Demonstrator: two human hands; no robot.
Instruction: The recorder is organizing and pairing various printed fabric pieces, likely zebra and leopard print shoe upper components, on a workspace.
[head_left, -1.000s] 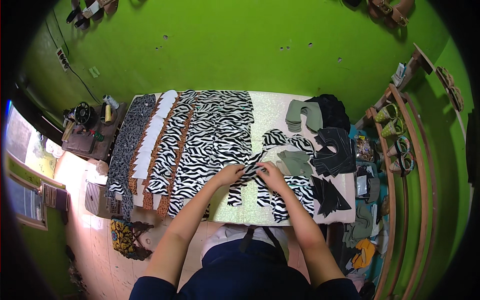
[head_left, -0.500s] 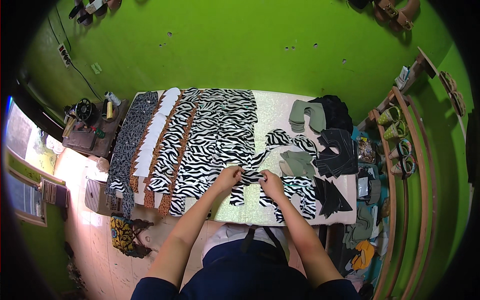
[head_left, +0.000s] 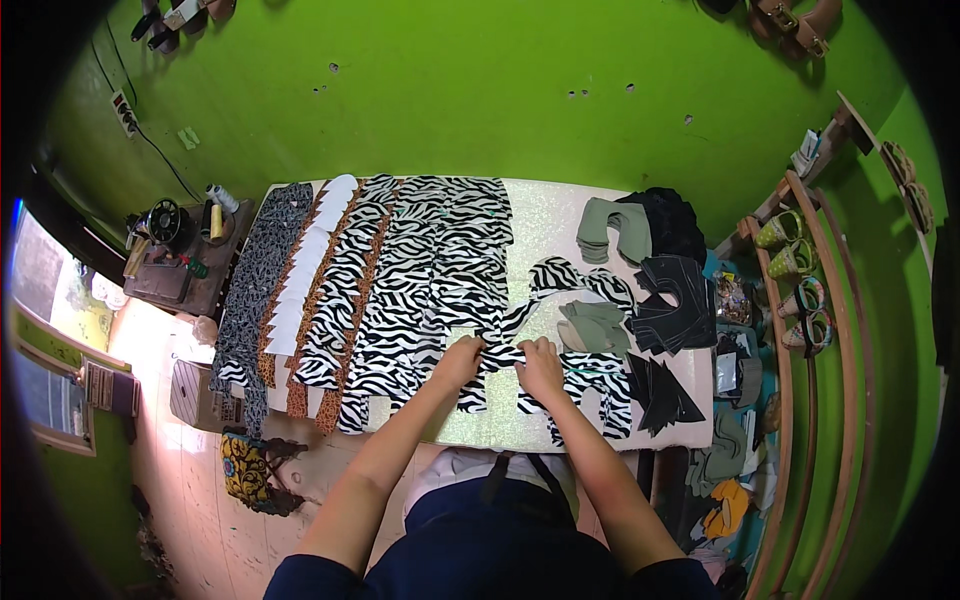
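Note:
A small zebra-print cut piece [head_left: 501, 355] spans the gap between my two hands, low over the near middle of the table. My left hand [head_left: 458, 364] has its fingers closed on the left end of it. At the other end, my right hand [head_left: 540, 370] grips it with bent fingers; the fingertips are partly hidden. Overlapping rows of zebra-print pieces [head_left: 440, 255] lie left of and beyond my left hand. Right of my right hand are more zebra-print cutouts [head_left: 618, 405] and a small stack of grey-green pieces [head_left: 592, 327].
The pale table [head_left: 560, 200] stands against a green wall. Black cut pieces [head_left: 672, 305] and grey-green U-shaped pieces [head_left: 612, 230] sit at its right. White pieces [head_left: 305, 270] and dark patterned ones [head_left: 262, 270] line its left. A sewing machine [head_left: 170, 225] is at far left, a wooden shoe rack [head_left: 795, 300] at right.
Both hands have lowered slightly with the zebra-print piece, which now looks flatter and closer to the table. My fingers have turned downward. The other stacks stay where they were.

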